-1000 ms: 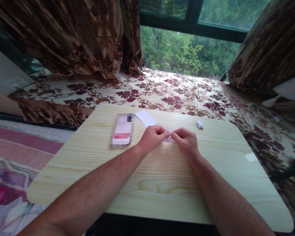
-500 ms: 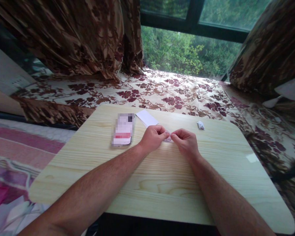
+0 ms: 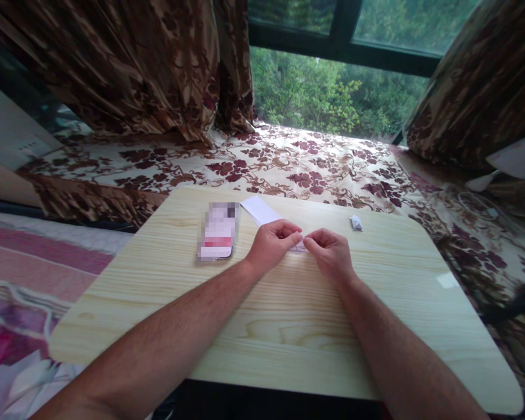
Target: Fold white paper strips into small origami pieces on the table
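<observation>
Both my hands meet near the middle of a light wooden table [image 3: 289, 315]. My left hand [image 3: 272, 245] and my right hand [image 3: 329, 252] each pinch a small folded piece of pale paper [image 3: 299, 247] that lies on the tabletop between their fingertips. Most of that paper is hidden by my fingers. A white paper strip [image 3: 259, 210] lies just beyond my left hand. A phone [image 3: 218, 230] lies to its left. A tiny folded paper shape [image 3: 356, 222] sits off to the right of my right hand.
A flowered cloth [image 3: 315, 169] covers the ledge behind the table, with brown flowered curtains [image 3: 126, 64] on both sides of a window [image 3: 332, 76]. Striped pink bedding [image 3: 21, 280] lies at the left. White items and a cable [image 3: 481, 198] rest at the right.
My hands stay pinched on the small paper in almost the same place. Only the fingers of my left hand shift slightly.
</observation>
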`<state>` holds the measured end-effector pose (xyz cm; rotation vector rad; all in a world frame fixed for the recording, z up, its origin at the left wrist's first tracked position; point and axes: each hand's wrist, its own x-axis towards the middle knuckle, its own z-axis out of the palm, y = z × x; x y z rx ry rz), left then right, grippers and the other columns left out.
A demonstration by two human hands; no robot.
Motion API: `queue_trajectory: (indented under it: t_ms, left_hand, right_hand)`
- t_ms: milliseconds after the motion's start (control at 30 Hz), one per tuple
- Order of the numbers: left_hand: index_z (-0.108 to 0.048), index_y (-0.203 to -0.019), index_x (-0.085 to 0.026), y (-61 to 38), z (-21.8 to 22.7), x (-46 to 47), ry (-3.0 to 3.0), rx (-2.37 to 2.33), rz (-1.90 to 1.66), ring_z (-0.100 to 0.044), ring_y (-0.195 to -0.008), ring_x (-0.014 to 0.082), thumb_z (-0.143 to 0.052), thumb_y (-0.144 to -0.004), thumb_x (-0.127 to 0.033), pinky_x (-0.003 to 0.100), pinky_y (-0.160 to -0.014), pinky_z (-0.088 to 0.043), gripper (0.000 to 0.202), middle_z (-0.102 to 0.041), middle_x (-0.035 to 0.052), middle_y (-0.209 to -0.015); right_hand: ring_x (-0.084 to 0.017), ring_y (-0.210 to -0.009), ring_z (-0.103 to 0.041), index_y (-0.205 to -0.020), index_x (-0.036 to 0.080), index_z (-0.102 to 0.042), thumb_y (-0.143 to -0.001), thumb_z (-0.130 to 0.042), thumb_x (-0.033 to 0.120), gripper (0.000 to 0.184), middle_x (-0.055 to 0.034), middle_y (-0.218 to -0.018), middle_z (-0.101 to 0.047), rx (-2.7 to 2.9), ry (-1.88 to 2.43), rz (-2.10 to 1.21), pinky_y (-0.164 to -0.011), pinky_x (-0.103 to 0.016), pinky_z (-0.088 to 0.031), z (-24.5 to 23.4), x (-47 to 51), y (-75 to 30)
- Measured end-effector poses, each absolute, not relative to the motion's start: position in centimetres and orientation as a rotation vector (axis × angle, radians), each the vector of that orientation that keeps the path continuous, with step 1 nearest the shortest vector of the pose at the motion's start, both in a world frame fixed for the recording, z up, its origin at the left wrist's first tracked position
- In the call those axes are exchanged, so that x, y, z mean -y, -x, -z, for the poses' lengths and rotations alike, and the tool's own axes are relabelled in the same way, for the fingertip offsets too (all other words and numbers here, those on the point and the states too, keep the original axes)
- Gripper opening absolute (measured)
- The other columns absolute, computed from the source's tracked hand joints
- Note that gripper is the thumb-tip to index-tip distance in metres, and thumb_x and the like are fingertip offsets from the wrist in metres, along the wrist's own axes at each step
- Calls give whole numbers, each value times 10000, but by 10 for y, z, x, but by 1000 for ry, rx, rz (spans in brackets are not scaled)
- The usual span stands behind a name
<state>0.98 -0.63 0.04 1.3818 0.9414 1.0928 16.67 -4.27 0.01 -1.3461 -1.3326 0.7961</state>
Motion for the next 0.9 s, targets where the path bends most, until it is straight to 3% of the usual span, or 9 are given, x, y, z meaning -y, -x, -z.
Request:
queue_trajectory:
  t_ms: [533, 667, 767, 900]
  left_hand:
    - [-703, -744, -138, -10, 3, 2, -1363, -965, -1166, -549, -593, 104, -749, -710, -280, 221, -548, -396, 153, -661, 13, -665]
    - [-737, -834, -137, -10, 2, 4, -1375, -977, -1141, -581, -634, 126, -765, -716, -343, 235, -583, -424, 238, -698, 36, -725]
    - [-752, -923, -140, -9, 0, 5, -1417, -977, -1162, -589, -673, 137, -679, -803, -469, 248, -608, -433, 357, -724, 63, -817]
    - [-662, -645, -149, -5, 0, 3, -1448, -1116, -1303, -501, -551, 116, -487, -901, -582, 253, -554, -373, 533, -593, 24, -577]
  right_hand:
    - [-100, -502, -459, -694, 153, -680, -744, -681, 299, 155, 11, -571, -592, 1335, 1337, -841, -476, -230, -335, 0, 44, -164]
    - [-99, -505, -451, -680, 154, -670, -747, -683, 288, 150, 14, -568, -580, 1327, 1326, -842, -478, -232, -330, 2, 43, -165]
    - [-98, -500, -445, -674, 157, -665, -750, -682, 284, 149, 19, -560, -571, 1308, 1323, -850, -477, -232, -329, 2, 43, -166]
    - [-105, -521, -473, -688, 157, -679, -756, -680, 282, 142, 10, -586, -599, 1282, 1321, -850, -500, -238, -353, 1, 42, -167]
